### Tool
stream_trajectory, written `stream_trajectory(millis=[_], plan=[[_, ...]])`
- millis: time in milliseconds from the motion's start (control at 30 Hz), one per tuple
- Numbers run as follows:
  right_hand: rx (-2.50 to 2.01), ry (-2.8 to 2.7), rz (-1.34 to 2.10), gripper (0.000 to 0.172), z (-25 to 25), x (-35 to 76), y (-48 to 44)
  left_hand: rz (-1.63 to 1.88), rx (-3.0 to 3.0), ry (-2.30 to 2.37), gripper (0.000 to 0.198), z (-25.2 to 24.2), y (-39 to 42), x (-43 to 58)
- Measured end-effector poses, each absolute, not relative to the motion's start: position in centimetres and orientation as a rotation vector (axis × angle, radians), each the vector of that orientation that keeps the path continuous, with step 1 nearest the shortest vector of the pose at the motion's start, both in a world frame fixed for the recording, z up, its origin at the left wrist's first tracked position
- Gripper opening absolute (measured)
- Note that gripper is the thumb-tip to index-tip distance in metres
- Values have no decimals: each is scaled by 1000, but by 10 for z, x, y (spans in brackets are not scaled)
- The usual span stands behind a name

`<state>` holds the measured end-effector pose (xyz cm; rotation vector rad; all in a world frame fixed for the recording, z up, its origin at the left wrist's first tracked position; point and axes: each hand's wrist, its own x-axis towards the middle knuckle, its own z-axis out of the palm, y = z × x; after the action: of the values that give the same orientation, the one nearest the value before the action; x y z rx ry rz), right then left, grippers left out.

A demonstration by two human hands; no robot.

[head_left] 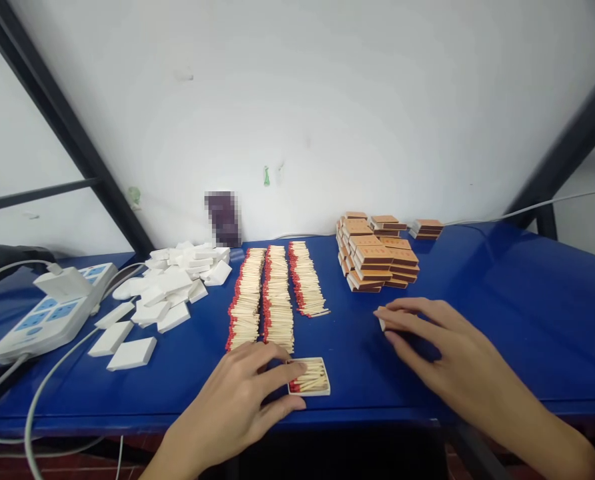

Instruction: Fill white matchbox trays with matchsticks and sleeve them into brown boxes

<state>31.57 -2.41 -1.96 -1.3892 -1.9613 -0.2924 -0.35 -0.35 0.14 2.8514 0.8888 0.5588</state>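
My left hand [247, 393] rests at the table's front edge, thumb and fingers closed on the left side of a white inner matchbox tray [311, 377] filled with red-tipped matches. My right hand [427, 333] lies palm down farther right, its fingers curled over a small matchbox sleeve [381, 319] whose corner shows at the fingertips. Three long rows of loose matches [275, 293] lie just beyond the left hand. A stack of orange matchbox sleeves [377, 260] stands behind the right hand.
A heap of empty white trays [172, 287] lies at the left of the blue table [517, 313]. A white power strip [47, 310] with plugs and grey cables sits at the far left. The white wall and dark slanted frame bars stand behind.
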Motion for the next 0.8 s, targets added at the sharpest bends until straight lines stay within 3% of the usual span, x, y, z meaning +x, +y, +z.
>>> stream_trajectory(millis=[133,300,400,567,800], plan=[[-1565,-2024,-238,35,-28,342,-18,593,2872,896,35,2,-4,-4],[-1336,-2273,202,26,-7,303,-38,650,2892,925,38,1,-5,-3],[-1249,-2373,439,31,5,272,-47,708,2892,905,41,0,-4,-3],[-1289,-2282,549,24,6,266,-42,699,2838,889,41,-2,-4,-4],[-1146,-2286,716,33,2,257,-36,743,2798,874,53,-4,-4,-5]])
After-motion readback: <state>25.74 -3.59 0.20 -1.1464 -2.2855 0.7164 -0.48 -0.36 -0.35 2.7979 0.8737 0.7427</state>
